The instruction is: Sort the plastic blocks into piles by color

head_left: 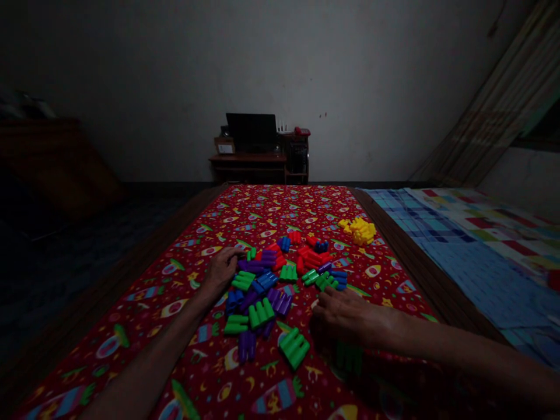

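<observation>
Many plastic building blocks, each like several joined tubes, lie in a loose heap on the red patterned cloth. My left hand [223, 267] rests at the heap's left side, fingers stretched out, its fingertips beside a small green block [251, 254] and a purple block [256, 266]. On the right, my right hand [343, 312] is closed, fingers bent down just in front of a green block [326, 281]; what they hold, if anything, is hidden. Blue blocks [266, 282] and red blocks [312, 258] lie between and beyond the hands. A separate green block [294, 348] sits nearest me.
Yellow blocks [362, 230] form their own pile at the right, beyond my right hand. The red cloth [280, 204] covers a long bed-like surface with brown edges. A desk [249, 158] with a dark monitor [251, 129] stands at the far wall. Checked bedding [437, 233] lies right.
</observation>
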The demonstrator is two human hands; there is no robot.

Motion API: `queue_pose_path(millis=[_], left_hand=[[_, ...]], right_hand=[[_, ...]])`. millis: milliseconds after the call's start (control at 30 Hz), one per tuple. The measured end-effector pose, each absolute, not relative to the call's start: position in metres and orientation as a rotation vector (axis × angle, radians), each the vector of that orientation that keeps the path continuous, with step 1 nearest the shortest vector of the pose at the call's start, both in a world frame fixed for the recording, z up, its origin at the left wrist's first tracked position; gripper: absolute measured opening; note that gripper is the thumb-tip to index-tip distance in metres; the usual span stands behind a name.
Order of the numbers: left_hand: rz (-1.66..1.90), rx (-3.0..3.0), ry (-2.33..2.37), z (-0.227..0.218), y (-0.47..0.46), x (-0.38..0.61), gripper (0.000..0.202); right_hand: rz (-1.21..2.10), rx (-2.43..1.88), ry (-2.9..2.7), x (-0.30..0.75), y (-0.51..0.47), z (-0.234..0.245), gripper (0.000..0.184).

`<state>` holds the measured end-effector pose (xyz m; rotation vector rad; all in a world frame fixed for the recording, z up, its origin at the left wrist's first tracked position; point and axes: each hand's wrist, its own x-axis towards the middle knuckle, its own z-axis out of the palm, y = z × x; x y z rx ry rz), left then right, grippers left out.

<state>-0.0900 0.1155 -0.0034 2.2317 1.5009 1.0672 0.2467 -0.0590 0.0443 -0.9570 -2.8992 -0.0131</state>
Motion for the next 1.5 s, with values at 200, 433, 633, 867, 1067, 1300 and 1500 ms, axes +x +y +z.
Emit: queue_pose_path(millis=[200,433,633,867,1067,1300,1500], left_hand=[[1.058,2.232,1.501,-0.002,0.116,-0.090,0.031],[1.068,2.231,1.506,-0.001,0.115,-0.090,0.031],[1.047,2.238,1.514,-0.002,0.115,-0.090,0.031],[1.060,2.224,1.513,-0.002,0.115,-0.090,0.031],[1.069,2.213,1.506,-0.002,0.115,-0.090,0.031],[1.059,2.252,1.496,-0.001,0.116,-0.092,0.031],[1.062,2.265,1.484,-0.003,0.117,-0.092,0.032]], right_hand=[[0.472,-1.100,-2.961,0.231,-0.037,0.068,0.014],[0.662,-1.075,-2.601,0.237,-0.016,0.077,0.040],[0.510,-1.150,-2.732,0.238,-0.022,0.067,0.023],[-0.021,-1.024,-2.799,0.223,-0.032,0.046,0.035],[0.005,-0.996,-2.851,0.204,-0.010,0.041,0.022],[0.268,-1.318,-2.105,0.257,0.064,0.076,0.034],[0.099,-1.917,-1.532,0.318,0.139,0.095,0.037]])
